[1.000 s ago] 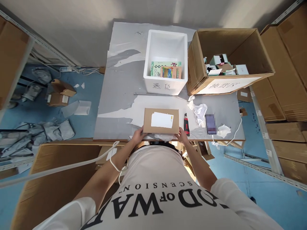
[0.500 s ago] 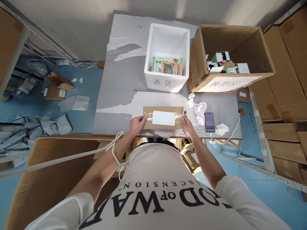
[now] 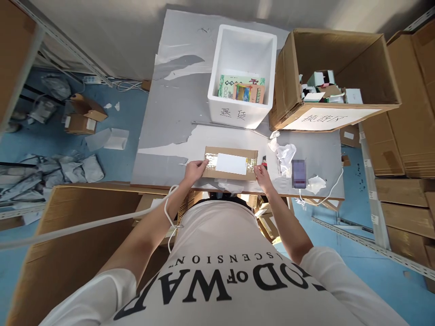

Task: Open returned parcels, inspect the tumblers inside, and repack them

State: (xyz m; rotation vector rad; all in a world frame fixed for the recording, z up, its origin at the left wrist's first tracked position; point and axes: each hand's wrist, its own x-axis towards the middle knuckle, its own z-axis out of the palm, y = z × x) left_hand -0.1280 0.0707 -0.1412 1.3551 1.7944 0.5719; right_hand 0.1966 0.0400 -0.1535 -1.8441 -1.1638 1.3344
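Note:
A flat brown cardboard parcel (image 3: 227,175) is held level over the front of the grey table (image 3: 159,136). Clear shiny tape covers its two ends, and a blank white label (image 3: 232,163) lies across its middle. My left hand (image 3: 195,171) grips the left end, thumb on top. At the right end my right hand (image 3: 263,177) is closed on the parcel's edge, its fingertips partly hidden. Just beyond that hand a small red and black object (image 3: 264,162) lies on the table, too small to name.
A white foam box (image 3: 238,113) holding booklets stands at the back. Right of it is a large cardboard box (image 3: 282,86) with small cartons. Crumpled paper (image 3: 286,156) and a phone (image 3: 299,174) on a cable lie to the right. A white cord (image 3: 102,222) crosses by my left arm.
The parcel has tilted slightly, its right end now lower toward me. My right hand has shifted a little left, uncovering more of the red and black object. The camera view has shifted slightly.

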